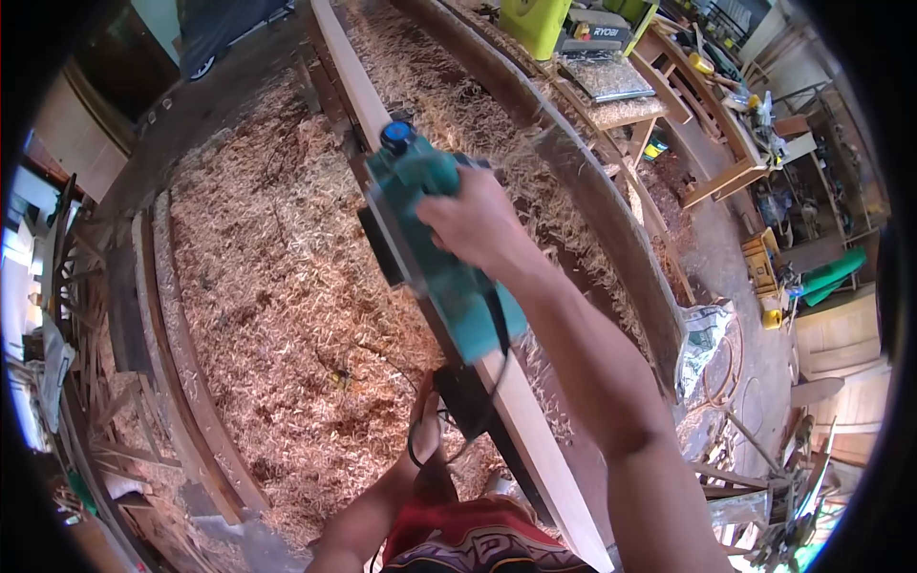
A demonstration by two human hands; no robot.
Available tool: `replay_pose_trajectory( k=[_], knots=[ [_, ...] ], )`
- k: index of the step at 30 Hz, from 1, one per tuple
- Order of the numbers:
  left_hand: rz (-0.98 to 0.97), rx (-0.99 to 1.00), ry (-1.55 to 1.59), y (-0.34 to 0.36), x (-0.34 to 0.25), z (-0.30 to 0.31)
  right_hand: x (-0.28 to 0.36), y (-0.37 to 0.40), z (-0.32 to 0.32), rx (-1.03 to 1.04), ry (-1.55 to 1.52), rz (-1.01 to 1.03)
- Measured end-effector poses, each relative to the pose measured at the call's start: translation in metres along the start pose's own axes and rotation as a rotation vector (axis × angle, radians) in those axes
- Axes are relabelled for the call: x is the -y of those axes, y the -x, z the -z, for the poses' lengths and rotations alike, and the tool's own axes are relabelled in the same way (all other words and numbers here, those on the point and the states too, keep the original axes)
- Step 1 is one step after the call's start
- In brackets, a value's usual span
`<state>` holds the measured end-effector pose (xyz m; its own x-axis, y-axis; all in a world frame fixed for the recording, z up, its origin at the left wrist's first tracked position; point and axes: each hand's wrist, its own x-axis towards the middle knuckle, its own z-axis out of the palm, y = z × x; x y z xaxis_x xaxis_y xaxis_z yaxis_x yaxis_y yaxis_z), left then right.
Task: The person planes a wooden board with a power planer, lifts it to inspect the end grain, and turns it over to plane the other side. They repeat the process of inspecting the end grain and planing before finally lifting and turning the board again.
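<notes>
A green electric hand planer with a blue front knob sits on a long pale wooden board. My right hand is closed round the planer's top handle; the tool is slightly blurred. The board runs from the top of the view down to my right side. Low in the middle, my left hand is beside a dark block under the board. A black power cord drops from the planer and loops near that hand, whose fingers are partly hidden.
Curled wood shavings cover the surface on both sides of the board. A curved timber lies to the right, other timbers to the left. A lime-green Ryobi machine stands at the upper right, near a wooden frame.
</notes>
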<state>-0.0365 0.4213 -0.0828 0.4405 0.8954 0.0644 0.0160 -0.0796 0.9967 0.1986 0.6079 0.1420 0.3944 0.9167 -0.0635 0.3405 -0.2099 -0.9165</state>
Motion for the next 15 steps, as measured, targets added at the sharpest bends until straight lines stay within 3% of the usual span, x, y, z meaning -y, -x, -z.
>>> replay_pose_trajectory(
  k=[2, 3, 5, 8, 10, 12, 15],
  knots=[
    [0.567, -0.026, 0.456, -0.010, 0.018, 0.016, 0.019, -0.061, -0.008, 0.059, -0.019, -0.104],
    [0.705, -0.120, 0.431, -0.017, 0.017, 0.023, 0.033, -0.085, -0.010, 0.106, -0.046, -0.156],
    [0.657, -0.282, 0.338, -0.020, 0.026, 0.046, 0.026, -0.133, -0.024, 0.055, -0.087, -0.007],
    [0.517, -0.617, 0.268, -0.035, 0.004, 0.078, 0.003, -0.110, -0.028, 0.006, -0.164, 0.099],
    [0.436, -0.703, 0.275, -0.042, 0.005, 0.108, -0.004, -0.070, -0.017, 0.031, -0.208, 0.067],
    [0.405, -0.766, 0.319, -0.061, -0.079, 0.086, -0.022, -0.011, -0.006, -0.016, -0.173, 0.074],
    [0.082, -0.613, 0.060, -0.070, -0.114, 0.065, -0.038, 0.131, 0.031, 0.025, -0.213, 0.093]
  ],
)
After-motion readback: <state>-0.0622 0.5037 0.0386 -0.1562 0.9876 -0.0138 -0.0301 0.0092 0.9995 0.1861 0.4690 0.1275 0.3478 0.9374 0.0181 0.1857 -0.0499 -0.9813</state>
